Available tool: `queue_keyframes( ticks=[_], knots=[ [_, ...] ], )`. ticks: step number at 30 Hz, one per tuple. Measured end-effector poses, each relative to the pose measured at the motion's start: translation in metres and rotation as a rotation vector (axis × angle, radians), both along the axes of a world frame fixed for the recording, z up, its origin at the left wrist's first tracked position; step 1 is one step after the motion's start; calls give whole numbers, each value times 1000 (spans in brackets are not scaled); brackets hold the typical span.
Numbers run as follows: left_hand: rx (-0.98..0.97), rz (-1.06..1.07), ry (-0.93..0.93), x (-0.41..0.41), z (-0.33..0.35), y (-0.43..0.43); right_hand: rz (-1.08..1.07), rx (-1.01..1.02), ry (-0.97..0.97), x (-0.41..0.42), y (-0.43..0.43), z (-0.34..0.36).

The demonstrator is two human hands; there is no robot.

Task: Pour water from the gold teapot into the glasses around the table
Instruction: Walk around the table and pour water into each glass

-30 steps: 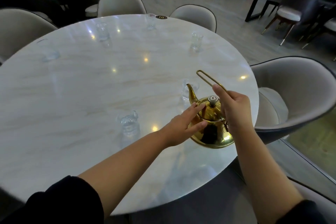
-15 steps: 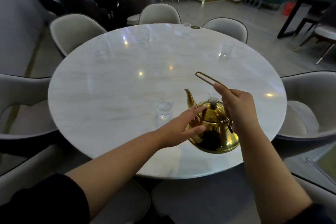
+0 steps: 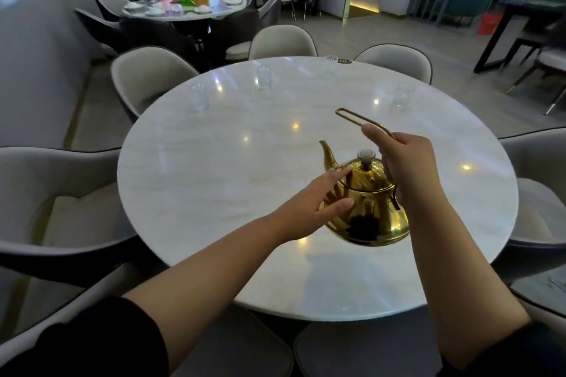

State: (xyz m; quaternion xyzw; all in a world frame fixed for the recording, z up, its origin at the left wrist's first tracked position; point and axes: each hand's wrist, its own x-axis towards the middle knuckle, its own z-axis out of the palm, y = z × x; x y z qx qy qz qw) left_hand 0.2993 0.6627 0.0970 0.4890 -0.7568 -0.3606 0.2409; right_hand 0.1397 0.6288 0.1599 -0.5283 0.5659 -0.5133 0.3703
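Four clear glass tumblers stood along the far arc of the round white marble table (image 3: pixel 214 180): one far left (image 3: pixel 198 96), one left of centre (image 3: pixel 263 77), one at the far edge (image 3: pixel 330 65) and one far right (image 3: pixel 403 94). Your right hand (image 3: pixel 404 168) was clamped around the thin looped gold wire handle (image 3: pixel 355 118) of the shiny gold metal teapot (image 3: pixel 367 208), which sat low over the near right part of the table; contact with the top could not be judged. Its curved spout (image 3: pixel 327 156) pointed away from you and up to the left, with the handle's long axis running the same way. Your left hand (image 3: pixel 309 208) lay flat against the pot's left flank, fingers spread. A small dark round tag (image 3: pixel 342 60) lay beside the far-edge tumbler; its writing was unreadable.
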Motion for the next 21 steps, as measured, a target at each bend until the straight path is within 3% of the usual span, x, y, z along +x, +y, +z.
queue_keyframes(
  ticks=[12, 21],
  knots=[
    [-27, 103, 6, 16, 1, -131, 81, 19, -12, 24, -141, -3],
    [53, 212, 18, 31, -51, -274, 115, 79, -113, 50, -292, -55]
  ],
)
